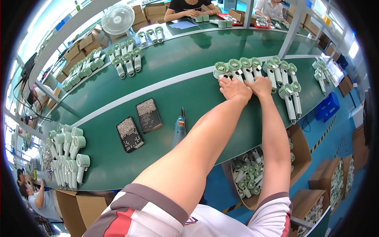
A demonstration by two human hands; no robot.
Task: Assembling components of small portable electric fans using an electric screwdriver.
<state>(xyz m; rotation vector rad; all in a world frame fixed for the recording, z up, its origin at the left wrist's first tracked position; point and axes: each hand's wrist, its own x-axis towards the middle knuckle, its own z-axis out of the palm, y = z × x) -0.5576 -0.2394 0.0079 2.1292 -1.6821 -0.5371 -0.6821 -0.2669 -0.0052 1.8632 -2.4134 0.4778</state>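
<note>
Four-abreast stands a row of white handheld fans with pale green round heads (234,64) on the green bench, right of centre. My left hand (235,89) is closed over the handles of the left-hand ones, its fingers partly hidden. Beside it, my right hand (261,85) closes over the handles at the row's right side. The two hands nearly touch, and the fan heads point away from me. Right of my right hand, more handheld fans (283,68) lie close together, with another pair (289,102) nearer the bench edge.
A teal electric screwdriver (180,128) lies left of my left forearm. Two black trays (155,125) of small metal parts are farther left. White-green fan parts (73,158) crowd the left end. Below the bench edge sits a carton (302,150) of fan parts. Co-workers sit across the bench.
</note>
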